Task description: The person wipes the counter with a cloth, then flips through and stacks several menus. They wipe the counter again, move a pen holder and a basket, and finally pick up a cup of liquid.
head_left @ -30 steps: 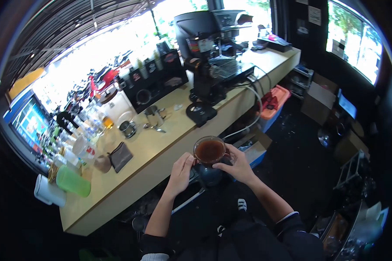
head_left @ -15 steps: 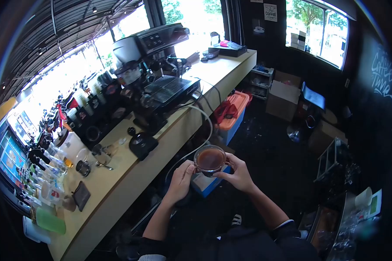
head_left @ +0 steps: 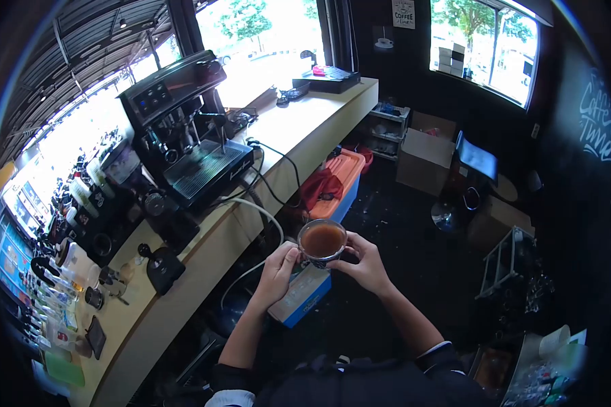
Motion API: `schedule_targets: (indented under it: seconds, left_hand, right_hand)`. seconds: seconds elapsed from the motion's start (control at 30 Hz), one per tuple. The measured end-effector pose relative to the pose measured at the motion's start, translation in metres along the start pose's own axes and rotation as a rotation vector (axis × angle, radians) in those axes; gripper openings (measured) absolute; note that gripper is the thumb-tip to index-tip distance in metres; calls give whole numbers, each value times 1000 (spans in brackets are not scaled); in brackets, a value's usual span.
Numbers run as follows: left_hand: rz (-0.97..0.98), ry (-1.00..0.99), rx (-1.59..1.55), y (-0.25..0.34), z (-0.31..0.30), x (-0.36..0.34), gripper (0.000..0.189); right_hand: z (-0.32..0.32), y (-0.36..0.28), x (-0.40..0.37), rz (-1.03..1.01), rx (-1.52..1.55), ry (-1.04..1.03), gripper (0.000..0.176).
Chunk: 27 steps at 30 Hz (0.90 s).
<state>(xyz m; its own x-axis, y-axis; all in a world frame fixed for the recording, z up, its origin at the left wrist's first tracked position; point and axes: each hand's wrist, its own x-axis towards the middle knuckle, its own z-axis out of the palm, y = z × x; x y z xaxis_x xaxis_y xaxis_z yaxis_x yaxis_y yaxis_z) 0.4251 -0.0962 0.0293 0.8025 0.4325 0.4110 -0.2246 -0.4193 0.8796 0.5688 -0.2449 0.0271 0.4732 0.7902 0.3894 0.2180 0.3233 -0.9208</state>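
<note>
A clear glass cup (head_left: pixel 322 241) filled with a brown drink is held up in front of me, roughly level. My left hand (head_left: pixel 277 271) closes on its left side, thumb up along the glass. From the right, my right hand (head_left: pixel 362 263) grips the cup with thumb and fingers around its side. The fingertips behind the glass are partly hidden. Below the cup, well apart from it, a blue and white box (head_left: pixel 305 295) lies on the floor.
The wooden counter (head_left: pixel 217 234) runs along my left, carrying an espresso machine (head_left: pixel 183 129), a grinder (head_left: pixel 164 211) and a black tamping stand (head_left: pixel 161 268). A white hose (head_left: pixel 273 218) hangs off its edge. Ahead stand an orange-lidded bin (head_left: pixel 346 173) and cardboard boxes (head_left: pixel 424 159).
My view has shifted forward and to the right, so the espresso machine and counter appear further left. Both hands still hold the cup, its place in view nearly the same.
</note>
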Motion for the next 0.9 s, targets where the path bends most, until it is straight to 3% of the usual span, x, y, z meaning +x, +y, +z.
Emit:
schedule_targets:
  seconds: [0.17, 0.33, 0.8, 0.87, 0.9]
  left_hand:
    - [-43, -28, 40, -33, 19, 76, 29]
    - [46, -9, 62, -73, 28, 152, 30]
    - [-32, 243, 180, -151, 15, 327, 26]
    - [-162, 291, 152, -159, 12, 349, 26]
    - [-137, 312, 195, -161, 10, 361, 26]
  right_hand:
    - [-55, 41, 60, -37, 5, 28, 59]
    - [-99, 77, 130, -54, 23, 22, 61]
    - [-168, 160, 348, -73, 120, -229, 61]
    - [-172, 178, 381, -22, 224, -276, 61]
    - [-175, 187, 398, -19, 223, -300, 61]
